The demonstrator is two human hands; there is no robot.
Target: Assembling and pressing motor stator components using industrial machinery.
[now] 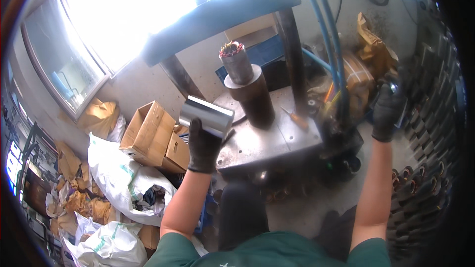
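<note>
My left hand (204, 146), in a dark glove, grips a shiny metal cylinder (206, 115) left of the press table. My gloved right hand (387, 111) is raised at the far right, its fingers curled. A small bright bit shows at its fingertips, but I cannot make out what it is. Between the hands, a thick steel post (255, 101) stands on the metal press table (247, 148). On top of it sits a grey metal stator (238, 66) with red and yellow wire ends showing at its upper end.
A blue press beam (227, 17) spans above the post on dark columns (292, 54). A screwdriver with an orange handle (298, 120) lies on the table. Cardboard boxes (151, 136) and white sacks (111, 173) crowd the left. Dark cylindrical parts (425, 188) are stacked at right; blue hoses (329, 34) hang behind.
</note>
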